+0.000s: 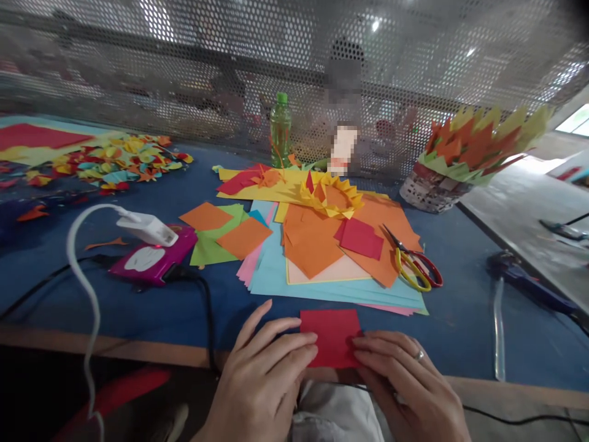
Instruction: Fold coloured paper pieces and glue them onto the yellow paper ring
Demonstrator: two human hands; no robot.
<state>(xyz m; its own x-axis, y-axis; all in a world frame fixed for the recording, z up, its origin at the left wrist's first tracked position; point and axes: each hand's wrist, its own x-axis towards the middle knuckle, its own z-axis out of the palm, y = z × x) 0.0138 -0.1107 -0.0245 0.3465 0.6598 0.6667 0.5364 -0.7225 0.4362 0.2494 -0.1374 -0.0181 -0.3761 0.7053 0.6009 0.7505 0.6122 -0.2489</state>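
A red sheet of paper (332, 334), roughly square, lies at the front edge of the blue table. My left hand (264, 368) grips its left side, with some fingertips on top and the thumb hidden below. On the right side, my right hand (405, 374), with a ring on one finger, pinches the same sheet. Just beyond it are light blue sheets (271, 279), orange paper squares (313, 242) and smaller red squares (361, 238). Scissors (413, 261) with yellow and red handles rest on the right of this stack.
A magenta power adapter (156, 261) with a white charger and cables sits left. Behind the stack are a yellow folded-paper ring (332, 195) and a green bottle (280, 132). At right are a paper-filled pot (435, 184) and a glue gun (529, 285). Paper scraps (124, 161) lie far left.
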